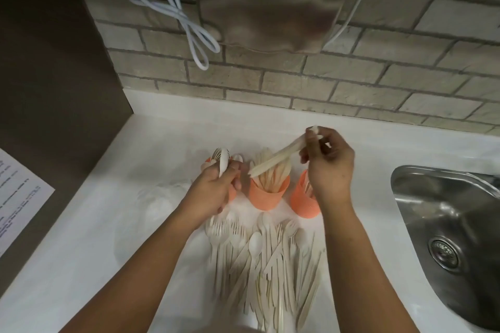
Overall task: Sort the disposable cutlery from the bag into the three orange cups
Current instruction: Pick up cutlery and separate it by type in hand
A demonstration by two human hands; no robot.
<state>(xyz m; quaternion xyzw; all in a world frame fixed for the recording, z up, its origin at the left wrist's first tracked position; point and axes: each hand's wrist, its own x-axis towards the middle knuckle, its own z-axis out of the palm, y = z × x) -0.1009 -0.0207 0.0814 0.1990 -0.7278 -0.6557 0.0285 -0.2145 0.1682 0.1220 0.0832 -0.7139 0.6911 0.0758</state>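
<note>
Three orange cups stand in a row on the white counter: the left cup (233,194) is mostly hidden behind my left hand (213,192), the middle cup (266,193) is full of knives, and the right cup (303,200) sits partly behind my right hand (328,167). My left hand grips a white spoon (223,163) over the left cup, which has spoons in it. Pinched in my right hand are a couple of pale knives (276,158), slanting down toward the middle cup. A heap of loose cutlery (267,259) lies in front of the cups. A clear plastic bag (159,197) lies to the left.
A steel sink (449,227) is set into the counter at the right. A printed sheet (16,197) lies at the far left. On the brick wall hang a metal dispenser (273,0) and a looped white cable (186,21).
</note>
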